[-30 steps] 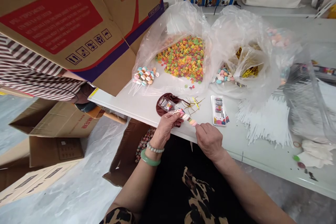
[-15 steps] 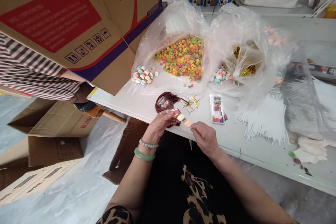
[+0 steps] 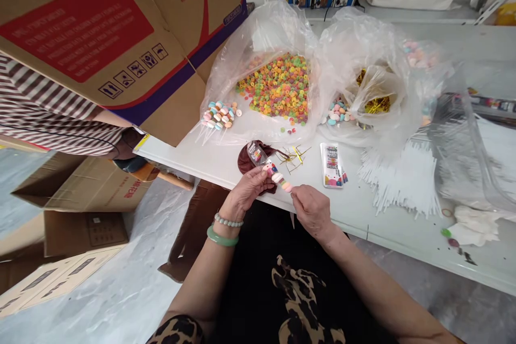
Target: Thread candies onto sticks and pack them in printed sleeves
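Observation:
A candy stick (image 3: 281,180), threaded with pastel candies in white, green, orange and pink, lies between my two hands above the table edge. My left hand (image 3: 250,187) is closed on a clear printed wrapper (image 3: 256,152) that covers the candy's upper part. At the candy's lower end, my right hand (image 3: 312,208) is closed around the stick, which its fingers hide. Behind my left hand lies a dark red cloth pouch (image 3: 244,161). Gold twist ties (image 3: 296,157) are scattered beside it, and a stack of printed wrappers (image 3: 332,165) sits to the right.
Finished candy sticks (image 3: 220,116) lie at the left of the table, by a plastic bag of ring candies (image 3: 282,88). Many white sticks (image 3: 403,177) are piled on the right. A large carton (image 3: 121,21) stands left, near a person in a striped garment (image 3: 48,102).
My right hand has shifted slightly left, closer to my left hand. More of the candy is inside the wrapper, whose printed end now points further up. The camera view has shifted slightly.

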A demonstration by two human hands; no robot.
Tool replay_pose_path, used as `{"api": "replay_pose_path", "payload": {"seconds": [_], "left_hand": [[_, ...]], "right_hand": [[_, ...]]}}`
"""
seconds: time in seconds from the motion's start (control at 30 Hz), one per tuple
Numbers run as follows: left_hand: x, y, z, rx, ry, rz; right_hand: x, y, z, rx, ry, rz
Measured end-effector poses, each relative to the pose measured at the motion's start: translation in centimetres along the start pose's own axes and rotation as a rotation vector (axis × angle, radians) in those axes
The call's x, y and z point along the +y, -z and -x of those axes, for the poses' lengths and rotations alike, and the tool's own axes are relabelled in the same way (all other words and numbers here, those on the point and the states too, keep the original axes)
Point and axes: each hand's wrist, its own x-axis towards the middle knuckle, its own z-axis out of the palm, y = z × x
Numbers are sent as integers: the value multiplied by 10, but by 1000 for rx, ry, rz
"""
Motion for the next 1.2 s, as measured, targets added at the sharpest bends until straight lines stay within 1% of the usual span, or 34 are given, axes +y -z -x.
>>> {"api": "replay_pose_path", "payload": {"seconds": [0.03,0.1,0.17,0.23,0.3,0.33,0.43,0.5,0.57,0.7,0.83,0.93,0.97,1.0,1.13,1.2], "left_hand": [[3,1,0,5,-12,61],[8,2,0,45,-54,171],[10,2,-2,100,-88,220],[7,1,-5,182,-125,239],[3,0,-9,255,-172,262],[0,-1,-10,268,-187,268],[-7,-5,-11,214,-178,233],[-9,-8,-9,173,-161,195],[-9,-11,-7,165,-145,154],[-7,-11,-3,169,-99,45],[-5,-5,-1,130,-33,-17],[-6,-4,-1,139,-37,-9],[-7,-5,-1,151,-52,-2],[-8,-8,-1,163,-66,4],[-15,-20,-3,177,-88,21],[-17,-25,-3,136,-91,39]], "right_hand": [[0,1,1,2,71,61],[0,3,0,7,131,104],[0,5,-1,14,145,102],[0,5,-2,21,145,87],[1,5,-2,28,116,55],[3,5,-2,33,89,32],[6,5,-2,31,-3,-34],[8,5,-2,25,-3,-41],[10,5,-2,12,73,15],[13,4,-1,-20,264,218],[19,4,-1,-13,293,270],[18,4,-1,-50,285,216],[16,3,-2,-62,246,159],[13,2,-2,-68,175,77],[4,0,-7,-101,-283,-354],[4,0,-10,-113,-484,-578]]}}
